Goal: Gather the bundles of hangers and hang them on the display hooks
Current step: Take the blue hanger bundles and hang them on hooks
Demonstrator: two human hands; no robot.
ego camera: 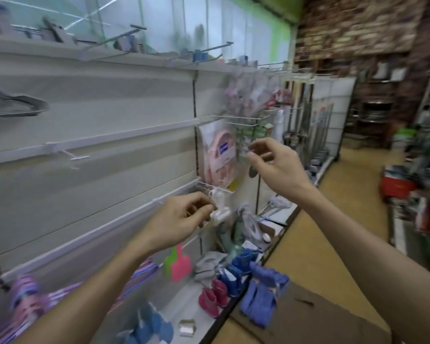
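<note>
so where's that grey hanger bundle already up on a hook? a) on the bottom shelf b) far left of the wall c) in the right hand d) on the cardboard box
b: the grey hanger bundle hangs at the far left of the wall panel, well above the bottom shelf.

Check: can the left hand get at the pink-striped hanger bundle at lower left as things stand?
Probably yes. The left hand is raised at the white hooks, fingers curled near small white items, while the hanger bundle lies lower left with nothing visibly in the way. Whether its grip is free is unclear.
</note>
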